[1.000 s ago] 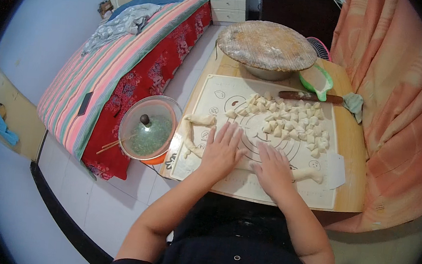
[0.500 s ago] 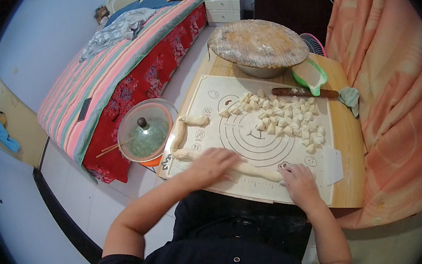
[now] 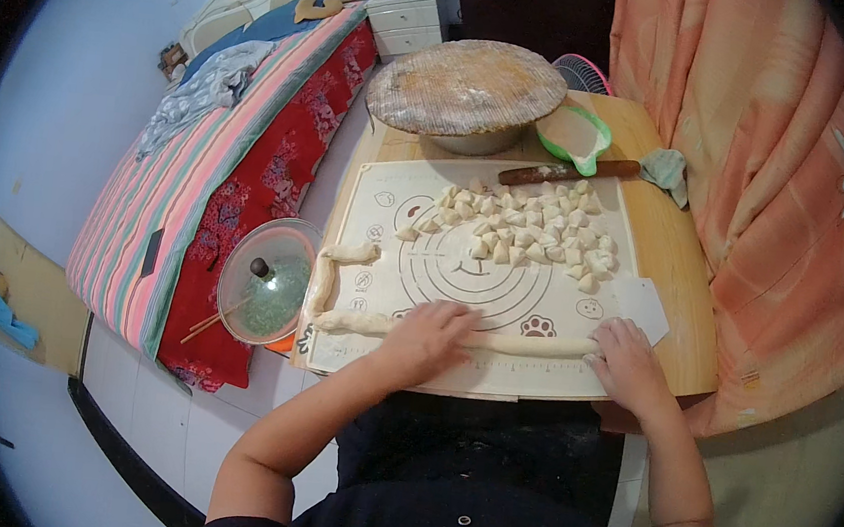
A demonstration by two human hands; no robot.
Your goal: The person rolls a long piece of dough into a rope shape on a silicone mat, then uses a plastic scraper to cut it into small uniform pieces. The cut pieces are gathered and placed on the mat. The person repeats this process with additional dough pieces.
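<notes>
A long rope of dough [image 3: 530, 345] runs along the near side of a printed pastry mat [image 3: 462, 374]. At the left it bends away from me, then turns back rightward at its far end. My left hand [image 3: 427, 341] lies over the rope near its middle with the fingers stretched out and nothing gripped. At the rope's right end my right hand [image 3: 629, 364] rests over the tip, fingers spread and thumb beside the dough. Several small cut dough pieces [image 3: 516, 222] are gathered across the far part of the mat.
Behind the pieces lie a rolling pin [image 3: 566, 172] and a cloth [image 3: 665, 174]. A green scoop [image 3: 588, 163] of flour stands near a large basin under a round woven lid [image 3: 468, 87]. A white scraper [image 3: 642, 305] sits at the right. Left are a glass-lidded pot [image 3: 284, 297], chopsticks [image 3: 204, 327] and a bed [image 3: 134, 228].
My right hand has moved rightward along the mat, past the paw print, and the rope beneath reaches farther right. The whole view has shifted slightly.
</notes>
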